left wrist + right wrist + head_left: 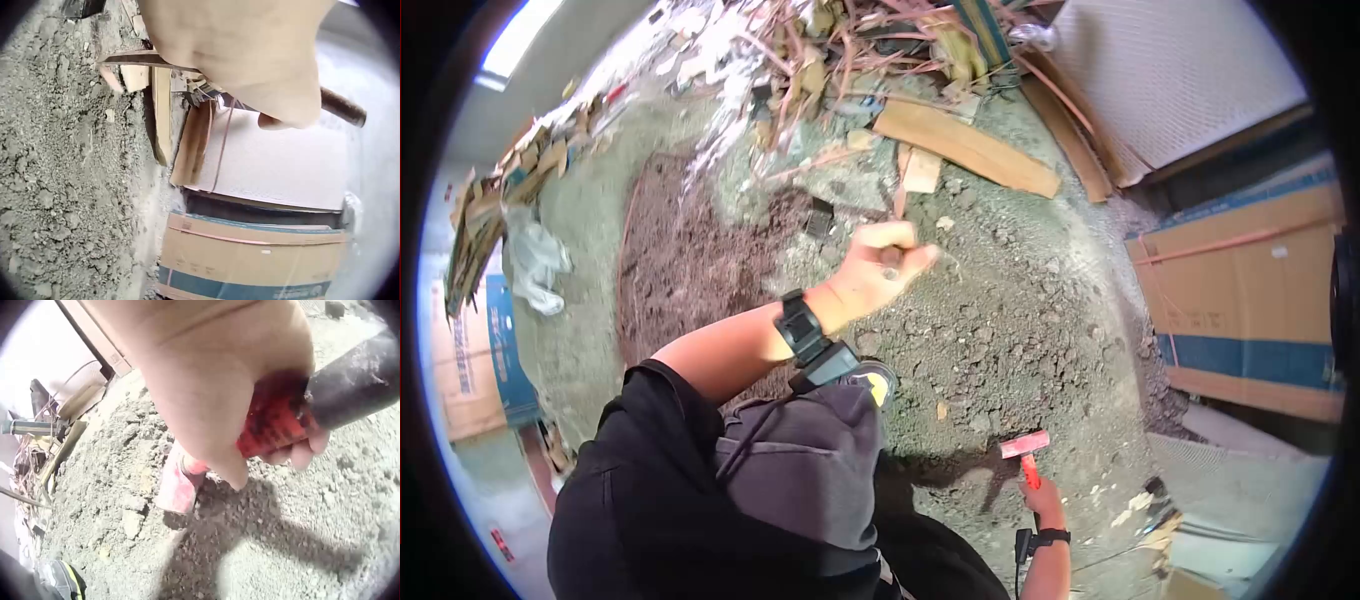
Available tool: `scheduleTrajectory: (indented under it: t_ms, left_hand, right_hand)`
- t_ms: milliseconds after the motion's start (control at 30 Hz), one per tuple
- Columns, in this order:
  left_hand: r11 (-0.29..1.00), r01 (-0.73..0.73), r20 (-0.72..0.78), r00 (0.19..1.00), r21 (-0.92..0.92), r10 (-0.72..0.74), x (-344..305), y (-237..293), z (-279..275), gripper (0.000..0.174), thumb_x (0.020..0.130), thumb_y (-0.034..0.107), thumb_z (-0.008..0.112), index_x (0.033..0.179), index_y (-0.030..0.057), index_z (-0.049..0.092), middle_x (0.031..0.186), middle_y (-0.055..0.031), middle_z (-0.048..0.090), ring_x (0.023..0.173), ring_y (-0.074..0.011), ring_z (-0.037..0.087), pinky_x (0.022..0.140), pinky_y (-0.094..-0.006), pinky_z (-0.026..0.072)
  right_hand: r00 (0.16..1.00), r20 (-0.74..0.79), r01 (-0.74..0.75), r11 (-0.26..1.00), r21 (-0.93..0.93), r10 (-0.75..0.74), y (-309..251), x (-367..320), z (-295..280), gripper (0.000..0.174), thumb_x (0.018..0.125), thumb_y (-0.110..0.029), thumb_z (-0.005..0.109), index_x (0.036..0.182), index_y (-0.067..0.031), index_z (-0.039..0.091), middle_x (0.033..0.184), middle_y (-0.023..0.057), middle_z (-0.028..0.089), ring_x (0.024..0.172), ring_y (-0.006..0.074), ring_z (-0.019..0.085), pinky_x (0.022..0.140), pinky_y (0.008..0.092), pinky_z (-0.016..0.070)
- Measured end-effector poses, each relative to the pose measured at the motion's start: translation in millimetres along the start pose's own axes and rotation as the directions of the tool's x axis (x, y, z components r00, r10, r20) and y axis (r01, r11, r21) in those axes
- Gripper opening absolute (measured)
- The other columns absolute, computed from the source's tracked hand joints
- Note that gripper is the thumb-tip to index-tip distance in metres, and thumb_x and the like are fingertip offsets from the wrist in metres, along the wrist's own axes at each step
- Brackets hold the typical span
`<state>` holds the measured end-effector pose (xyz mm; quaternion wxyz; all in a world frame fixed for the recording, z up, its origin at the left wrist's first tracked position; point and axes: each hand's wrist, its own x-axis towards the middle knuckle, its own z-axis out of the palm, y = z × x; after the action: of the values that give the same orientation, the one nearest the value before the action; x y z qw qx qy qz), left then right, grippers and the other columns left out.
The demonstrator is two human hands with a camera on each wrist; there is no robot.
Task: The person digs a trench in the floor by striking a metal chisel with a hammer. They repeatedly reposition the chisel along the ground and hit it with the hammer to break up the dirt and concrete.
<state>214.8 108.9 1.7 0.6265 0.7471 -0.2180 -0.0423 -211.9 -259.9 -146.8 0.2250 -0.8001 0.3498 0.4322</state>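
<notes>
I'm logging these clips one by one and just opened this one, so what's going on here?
A person is working over rough, loose soil with a tool in each hand. The left hand grips a metal rod that is round at one end and flattened at the other. The right hand holds a red-headed hammer by its handle, with the head apart from the rod. A wooden plank lies beyond the left hand, and a cardboard box stands off to the side.
</notes>
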Motion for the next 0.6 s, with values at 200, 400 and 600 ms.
scheduleTrajectory:
  t_ms: [200,400,600]
  left_hand:
    - [0.976,-0.215,0.585,0.794,0.022,0.162,-5.8,3.2,51.3,0.037,0.080,0.023,0.064,0.053,0.0052,0.046,0.047,-0.0096,0.045,0.042,-0.0245,0.049,0.041,-0.0373,0.0338]
    - [0.868,-0.480,0.963,0.269,0.127,0.008,-59.3,-29.4,119.1,0.017,0.058,0.024,0.063,0.066,0.0093,0.065,0.057,-0.0091,0.059,0.058,-0.0299,0.060,0.051,-0.0422,0.0462]
    - [0.887,-0.425,0.902,0.431,0.182,0.022,-39.4,-24.5,122.6,0.015,0.058,0.022,0.062,0.066,0.0102,0.066,0.060,-0.0112,0.060,0.059,-0.0316,0.060,0.053,-0.0418,0.0468]
  right_hand:
    - [0.956,0.230,-0.233,0.950,0.210,0.184,-19.9,-21.9,-42.1,0.041,0.080,-0.040,0.064,0.076,-0.0002,0.055,0.060,0.0086,0.055,0.046,0.0150,0.053,0.044,0.0308,0.0418]
    - [0.971,0.131,-0.210,0.977,0.049,0.202,-54.8,-48.1,-45.2,0.043,0.078,-0.043,0.062,0.078,0.0004,0.057,0.067,0.0159,0.059,0.055,0.0256,0.061,0.051,0.0374,0.0465]
    - [0.975,-0.163,-0.190,0.949,-0.250,0.152,-64.5,-64.7,-31.6,0.048,0.077,-0.049,0.058,0.087,-0.0021,0.061,0.084,0.0227,0.063,0.085,0.0418,0.059,0.073,0.0478,0.0459]
